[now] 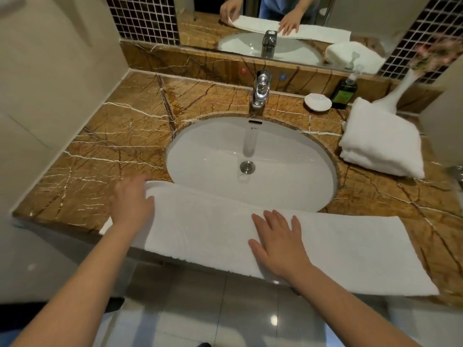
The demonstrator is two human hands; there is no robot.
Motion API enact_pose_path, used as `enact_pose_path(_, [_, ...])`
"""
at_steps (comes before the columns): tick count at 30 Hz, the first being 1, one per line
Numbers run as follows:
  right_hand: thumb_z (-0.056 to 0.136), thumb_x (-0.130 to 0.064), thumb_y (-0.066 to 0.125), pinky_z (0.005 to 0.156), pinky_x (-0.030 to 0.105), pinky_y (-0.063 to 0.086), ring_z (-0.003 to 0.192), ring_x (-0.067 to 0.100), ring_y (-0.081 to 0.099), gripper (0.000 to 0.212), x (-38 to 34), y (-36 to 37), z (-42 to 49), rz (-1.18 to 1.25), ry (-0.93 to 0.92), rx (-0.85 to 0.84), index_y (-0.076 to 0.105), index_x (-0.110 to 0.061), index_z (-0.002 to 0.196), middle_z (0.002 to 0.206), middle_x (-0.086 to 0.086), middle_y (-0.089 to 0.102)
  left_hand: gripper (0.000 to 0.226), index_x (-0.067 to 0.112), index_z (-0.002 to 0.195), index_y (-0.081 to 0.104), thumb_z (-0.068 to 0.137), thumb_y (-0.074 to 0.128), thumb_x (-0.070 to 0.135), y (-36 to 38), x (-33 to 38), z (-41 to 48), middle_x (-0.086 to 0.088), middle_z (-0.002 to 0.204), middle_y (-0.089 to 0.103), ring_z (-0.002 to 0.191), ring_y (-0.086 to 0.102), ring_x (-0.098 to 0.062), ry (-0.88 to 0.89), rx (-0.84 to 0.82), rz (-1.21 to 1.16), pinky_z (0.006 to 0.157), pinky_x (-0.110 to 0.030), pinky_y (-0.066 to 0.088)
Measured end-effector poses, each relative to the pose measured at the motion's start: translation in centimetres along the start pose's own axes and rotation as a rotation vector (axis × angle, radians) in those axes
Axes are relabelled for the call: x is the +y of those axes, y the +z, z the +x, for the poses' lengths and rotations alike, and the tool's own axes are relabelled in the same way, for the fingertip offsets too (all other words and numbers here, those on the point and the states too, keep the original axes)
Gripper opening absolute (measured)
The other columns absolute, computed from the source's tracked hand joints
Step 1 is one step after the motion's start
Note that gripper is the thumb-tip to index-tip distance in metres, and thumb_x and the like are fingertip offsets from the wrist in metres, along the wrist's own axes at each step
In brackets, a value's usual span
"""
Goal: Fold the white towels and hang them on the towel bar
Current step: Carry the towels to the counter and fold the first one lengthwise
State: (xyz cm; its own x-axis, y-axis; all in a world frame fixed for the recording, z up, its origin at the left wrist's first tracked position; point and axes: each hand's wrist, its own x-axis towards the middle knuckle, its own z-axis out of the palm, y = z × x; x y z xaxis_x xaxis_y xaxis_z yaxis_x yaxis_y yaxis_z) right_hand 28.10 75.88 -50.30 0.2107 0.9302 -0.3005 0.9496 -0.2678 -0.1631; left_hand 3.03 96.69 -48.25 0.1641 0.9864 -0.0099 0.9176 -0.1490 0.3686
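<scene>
A long white towel (350,249), folded lengthwise into a strip, lies along the front edge of the brown marble counter (120,136), partly over the sink's near rim. My left hand (132,200) holds the strip's left end, fingers curled over its folded edge. My right hand (280,242) lies flat on the middle of the strip, fingers straight and spread. A second white towel (380,141), folded into a thick stack, sits on the counter at the right. No towel bar is in view.
An oval white sink (213,151) with a chrome faucet (260,90) fills the counter's middle. Behind it to the right stand a white soap dish (317,102), a dark pump bottle (343,92) and a white vase (398,95). A mirror (275,21) lines the back; a wall bounds the left.
</scene>
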Motion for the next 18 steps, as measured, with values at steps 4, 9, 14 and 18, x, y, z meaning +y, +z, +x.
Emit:
enact_pose_path(4, [0.095, -0.043, 0.041, 0.098, 0.038, 0.035, 0.118, 0.023, 0.046, 0.036, 1.6, -4.7, 2.3, 0.041, -0.142, -0.060, 0.054, -0.023, 0.122, 0.121, 0.002, 0.053, 0.054, 0.016, 0.132, 0.050, 0.082, 0.068, 0.011, 0.0, 3.8, -5.4, -0.013, 0.137, 0.047, 0.130, 0.035, -0.033, -0.264, 0.067, -0.284, 0.100, -0.049, 0.037])
enact_pose_path(9, [0.094, -0.037, 0.051, 0.098, 0.035, 0.042, 0.117, 0.020, 0.052, 0.035, 3.7, -8.5, 6.7, 0.163, -0.151, -0.243, 0.060, -0.020, 0.123, 0.128, 0.003, 0.058, 0.075, 0.014, 0.141, 0.035, 0.078, 0.076, 0.016, 2.3, 8.5, -12.2, -0.012, 0.144, 0.039, 0.132, 0.036, -0.032, -0.712, 0.146, -0.697, 0.102, -0.045, 0.039])
enact_pose_path(14, [0.093, -0.026, 0.054, 0.098, 0.036, 0.044, 0.112, 0.026, 0.058, 0.033, 5.0, -9.1, 9.4, 0.083, -0.187, -0.399, 0.069, -0.003, 0.110, 0.119, 0.011, 0.066, 0.081, 0.004, 0.143, 0.029, 0.078, 0.076, 0.012, 6.9, 12.9, -18.1, -0.017, 0.139, 0.045, 0.119, 0.050, -0.032, -1.076, 0.140, -1.130, 0.099, -0.035, 0.042])
enact_pose_path(18, [0.094, -0.023, 0.054, 0.093, 0.033, 0.045, 0.111, 0.030, 0.060, 0.033, 4.6, -8.0, 9.8, 0.106, -0.225, -0.474, 0.067, 0.003, 0.111, 0.116, 0.017, 0.066, 0.022, 0.006, 0.095, 0.061, 0.081, 0.073, 0.019, 9.4, 15.3, -20.1, -0.010, 0.091, 0.065, 0.073, 0.061, -0.019, -1.167, 0.002, -1.326, 0.063, -0.027, 0.046])
